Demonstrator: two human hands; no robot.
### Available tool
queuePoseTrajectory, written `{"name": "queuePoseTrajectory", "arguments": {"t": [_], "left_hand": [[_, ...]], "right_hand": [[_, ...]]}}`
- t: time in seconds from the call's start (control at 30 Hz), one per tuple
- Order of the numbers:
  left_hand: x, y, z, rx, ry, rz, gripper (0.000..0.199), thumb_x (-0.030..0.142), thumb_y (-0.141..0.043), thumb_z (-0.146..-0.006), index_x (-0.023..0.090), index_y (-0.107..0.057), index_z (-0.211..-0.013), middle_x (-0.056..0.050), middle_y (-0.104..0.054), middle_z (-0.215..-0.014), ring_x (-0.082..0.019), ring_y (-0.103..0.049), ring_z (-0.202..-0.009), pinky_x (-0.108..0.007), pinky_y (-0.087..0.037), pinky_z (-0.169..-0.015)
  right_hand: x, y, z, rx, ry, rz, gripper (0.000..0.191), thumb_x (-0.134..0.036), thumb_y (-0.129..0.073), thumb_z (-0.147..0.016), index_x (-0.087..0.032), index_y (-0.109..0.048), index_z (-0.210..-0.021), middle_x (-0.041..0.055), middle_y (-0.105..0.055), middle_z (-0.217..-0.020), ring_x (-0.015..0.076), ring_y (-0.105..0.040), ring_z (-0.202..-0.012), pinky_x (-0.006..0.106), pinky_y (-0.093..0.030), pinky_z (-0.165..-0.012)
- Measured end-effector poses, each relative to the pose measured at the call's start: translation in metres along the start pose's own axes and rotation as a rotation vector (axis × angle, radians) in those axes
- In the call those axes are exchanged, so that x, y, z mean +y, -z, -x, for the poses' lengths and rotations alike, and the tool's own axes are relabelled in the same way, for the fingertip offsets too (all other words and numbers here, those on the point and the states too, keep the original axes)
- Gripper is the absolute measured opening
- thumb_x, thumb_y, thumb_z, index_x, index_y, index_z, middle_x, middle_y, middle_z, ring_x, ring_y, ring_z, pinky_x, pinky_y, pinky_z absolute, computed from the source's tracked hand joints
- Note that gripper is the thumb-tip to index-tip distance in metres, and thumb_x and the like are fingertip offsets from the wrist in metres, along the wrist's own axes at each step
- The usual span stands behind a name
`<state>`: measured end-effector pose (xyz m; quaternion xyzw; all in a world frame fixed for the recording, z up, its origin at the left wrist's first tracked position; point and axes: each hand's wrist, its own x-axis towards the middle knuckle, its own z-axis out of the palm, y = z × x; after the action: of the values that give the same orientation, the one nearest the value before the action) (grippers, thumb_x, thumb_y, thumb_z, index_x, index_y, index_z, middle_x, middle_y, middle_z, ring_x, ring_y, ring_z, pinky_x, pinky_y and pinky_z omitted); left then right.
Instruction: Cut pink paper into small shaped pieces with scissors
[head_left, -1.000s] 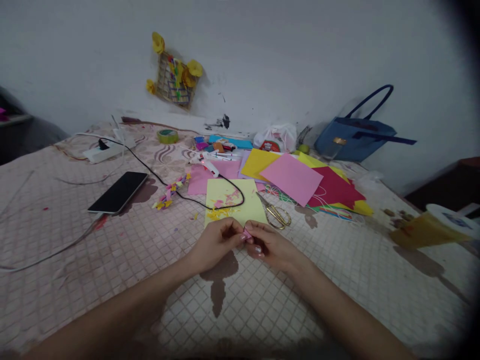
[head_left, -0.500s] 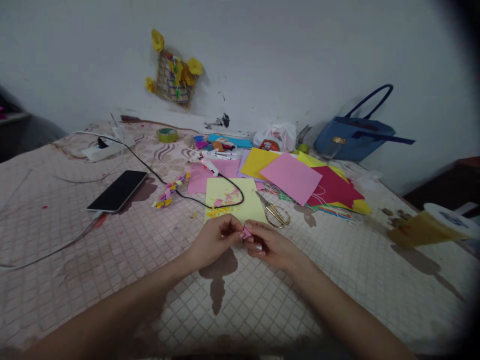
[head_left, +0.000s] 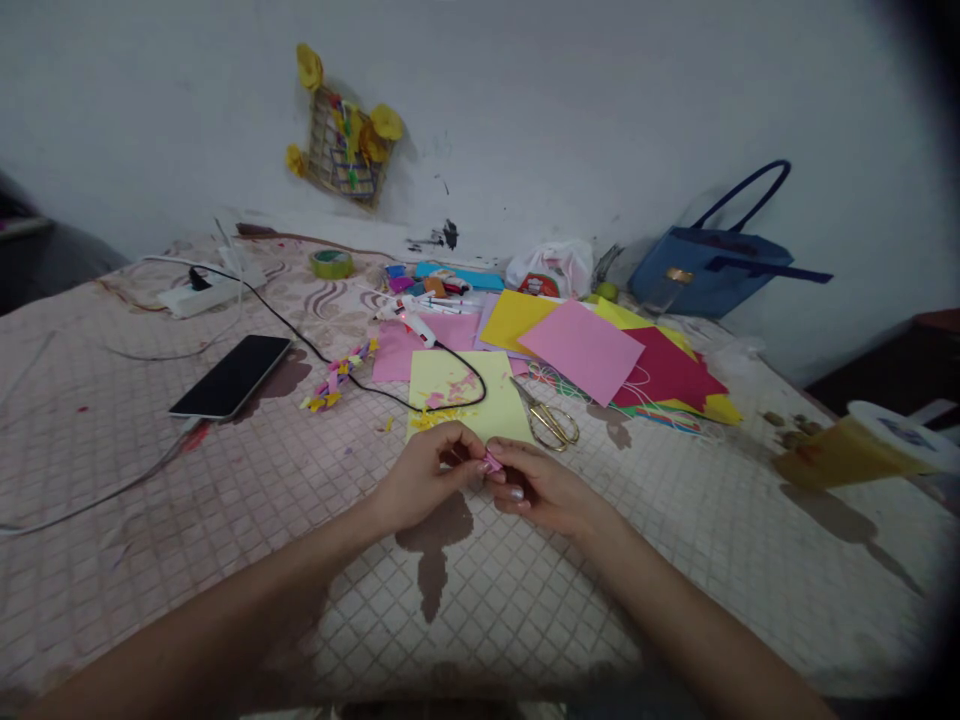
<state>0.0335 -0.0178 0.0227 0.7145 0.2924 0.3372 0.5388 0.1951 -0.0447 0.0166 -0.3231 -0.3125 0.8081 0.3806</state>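
Between my fingertips is a small folded piece of pink paper (head_left: 492,463), held above the table's front half. My left hand (head_left: 435,470) pinches it from the left, thumb and forefinger closed. From the right, my right hand (head_left: 541,485) grips the same piece, its other fingers curled beneath. Just beyond my hands lies a pale yellow sheet (head_left: 499,390) with pink and yellow paper scraps on it. Gold-handled scissors (head_left: 553,425) rest by its right edge. A garland of folded pink, yellow and purple paper (head_left: 341,375) lies to the left.
A white glue gun (head_left: 412,325) with a black cord lies behind the sheet. Coloured papers (head_left: 585,350) are stacked right of it. A phone (head_left: 231,376) on a cable is at left, a power strip (head_left: 210,292) behind. A yellow container (head_left: 847,452) and blue bag (head_left: 705,270) are at right.
Both hands keep their pinch on the pink paper, with hardly any finger movement. The whole view has shifted slightly, so the table items sit a little higher in the picture.
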Motion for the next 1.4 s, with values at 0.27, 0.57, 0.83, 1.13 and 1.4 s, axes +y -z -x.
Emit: {"name": "queuePoseTrajectory", "arguments": {"t": [0.27, 0.57, 0.83, 1.13, 1.4], "left_hand": [[-0.003, 0.000, 0.000, -0.003, -0.001, -0.056, 0.012, 0.025, -0.053, -0.076, 0.014, -0.053, -0.079, -0.003, -0.059, -0.075, -0.012, -0.054, -0.070, -0.023, -0.043, -0.065], [-0.006, -0.001, 0.001, 0.039, 0.005, -0.121, 0.014, 0.028, -0.051, -0.077, 0.014, -0.053, -0.079, -0.003, -0.058, -0.076, -0.012, -0.054, -0.071, -0.024, -0.043, -0.066], [-0.008, -0.003, 0.001, 0.058, 0.008, -0.043, 0.014, 0.027, -0.051, -0.077, 0.015, -0.049, -0.084, -0.003, -0.057, -0.077, -0.013, -0.056, -0.071, -0.025, -0.044, -0.066], [-0.013, -0.001, 0.000, 0.033, 0.057, 0.086, 0.017, 0.029, -0.055, -0.075, 0.013, -0.052, -0.077, -0.003, -0.057, -0.074, -0.012, -0.054, -0.069, -0.025, -0.042, -0.065], [-0.012, 0.000, -0.005, 0.033, 0.175, 0.258, 0.018, 0.027, -0.061, -0.069, 0.012, -0.053, -0.071, 0.000, -0.055, -0.065, -0.009, -0.050, -0.060, -0.021, -0.039, -0.058]], "right_hand": [[0.001, 0.001, 0.001, -0.008, 0.009, 0.013, 0.017, -0.027, -0.054, -0.078, -0.015, -0.047, -0.068, -0.0054, -0.040, -0.057, 0.0020, -0.030, -0.039, 0.017, -0.013, -0.035], [0.002, 0.000, 0.002, 0.029, 0.042, 0.056, 0.018, -0.028, -0.054, -0.079, -0.015, -0.048, -0.068, -0.0049, -0.045, -0.057, 0.0021, -0.035, -0.039, 0.015, -0.017, -0.034], [0.004, -0.002, 0.002, 0.068, 0.050, 0.082, 0.018, -0.029, -0.055, -0.078, -0.016, -0.048, -0.069, -0.0048, -0.046, -0.057, 0.0028, -0.036, -0.039, 0.015, -0.020, -0.034], [0.004, -0.003, 0.003, 0.183, 0.211, 0.305, 0.025, -0.041, -0.050, -0.079, -0.017, -0.048, -0.072, -0.0038, -0.048, -0.060, 0.0051, -0.041, -0.041, 0.016, -0.030, -0.035], [0.002, 0.000, 0.005, 0.224, 0.407, 0.677, 0.019, -0.032, -0.052, -0.079, -0.017, -0.049, -0.069, -0.0054, -0.045, -0.052, 0.0061, -0.040, -0.042, 0.019, -0.034, -0.040]]}}
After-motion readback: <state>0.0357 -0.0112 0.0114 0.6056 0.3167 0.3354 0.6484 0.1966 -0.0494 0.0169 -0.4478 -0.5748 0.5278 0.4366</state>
